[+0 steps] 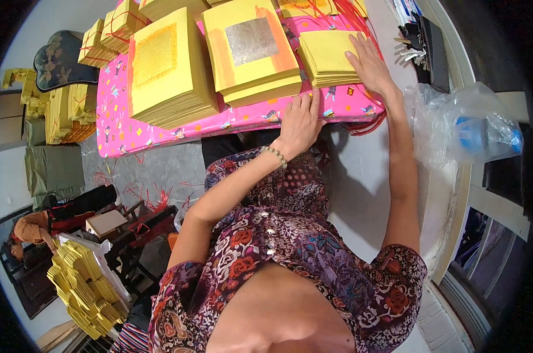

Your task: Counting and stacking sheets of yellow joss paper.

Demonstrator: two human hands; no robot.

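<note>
Several stacks of yellow paper sheets stand on a table with a pink patterned cover [116, 129]. My right hand [370, 67] lies with spread fingers on the right edge of the smaller plain yellow stack [328, 54]. At the table's front edge, my left hand [300, 125] is palm down with its fingers stretched out, near that stack's lower left corner. Left of it sits a thick paper stack [260, 87] with a silver square on an orange-smeared top sheet. Further left is another thick stack [181, 97] with a gold square. Neither hand grips anything I can see.
Bundles tied with red string [124, 26] stand at the back left. Loose red strings [366, 128] hang at the table's right end. A clear plastic bag [431, 120] and keys [416, 55] are on the right. Another person [32, 226] handles yellow paper [81, 282] at lower left.
</note>
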